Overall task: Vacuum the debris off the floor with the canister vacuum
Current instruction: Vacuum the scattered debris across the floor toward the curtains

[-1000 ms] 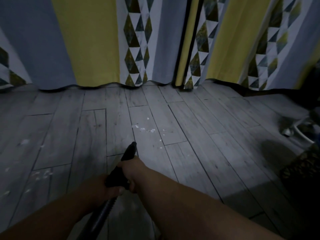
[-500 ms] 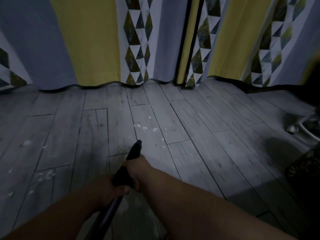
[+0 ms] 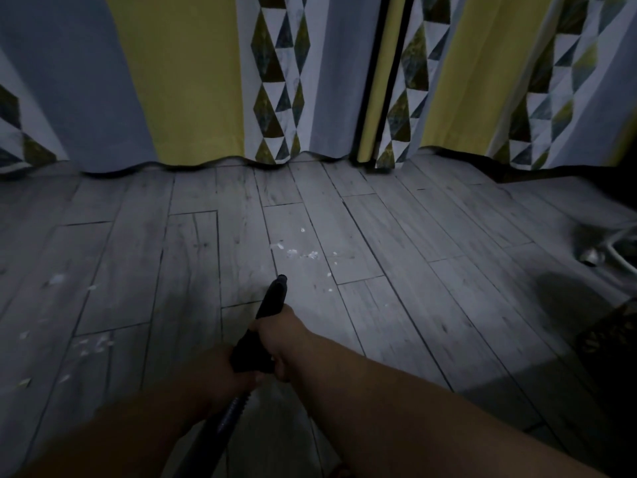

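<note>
The left hand [image 3: 220,370] and right hand [image 3: 277,336] both curl round the black vacuum nozzle [image 3: 273,298], its tip just short of the white debris [image 3: 301,253] on the floor [image 3: 431,288]. This looks like the approach; the next move is a steady push forward over the flecks.

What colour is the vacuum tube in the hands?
The vacuum tube is black, best seen in the head view.

Dim home room, grey wood-plank floor [image 3: 431,270], yellow-and-grey patterned curtains [image 3: 193,81] hanging to it

Open floor [image 3: 431,305] ahead; curtains [image 3: 193,81] block beyond.
</note>
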`<action>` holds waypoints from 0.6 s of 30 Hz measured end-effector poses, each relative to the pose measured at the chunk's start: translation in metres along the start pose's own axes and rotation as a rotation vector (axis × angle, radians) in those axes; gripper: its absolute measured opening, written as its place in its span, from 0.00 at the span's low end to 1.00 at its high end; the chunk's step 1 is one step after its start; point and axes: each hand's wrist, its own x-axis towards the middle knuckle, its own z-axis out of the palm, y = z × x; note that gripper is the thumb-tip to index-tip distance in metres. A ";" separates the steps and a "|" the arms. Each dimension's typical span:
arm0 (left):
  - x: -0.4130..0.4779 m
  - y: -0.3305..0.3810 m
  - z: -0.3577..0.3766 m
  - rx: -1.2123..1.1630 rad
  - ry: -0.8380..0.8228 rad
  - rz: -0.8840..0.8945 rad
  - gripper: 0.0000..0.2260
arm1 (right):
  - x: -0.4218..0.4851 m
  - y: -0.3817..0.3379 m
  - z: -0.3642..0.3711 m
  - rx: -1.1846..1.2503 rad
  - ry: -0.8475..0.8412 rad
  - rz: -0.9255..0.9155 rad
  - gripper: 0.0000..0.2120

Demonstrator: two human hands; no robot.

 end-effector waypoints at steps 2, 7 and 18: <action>0.002 -0.002 -0.002 -0.003 -0.017 0.000 0.04 | 0.001 0.001 0.002 0.019 -0.008 -0.007 0.29; 0.004 -0.003 -0.003 0.090 -0.008 -0.037 0.09 | 0.005 0.007 0.001 0.118 0.001 0.003 0.26; 0.018 -0.004 -0.007 0.186 -0.228 -0.009 0.03 | 0.007 0.024 -0.003 0.018 0.088 -0.075 0.25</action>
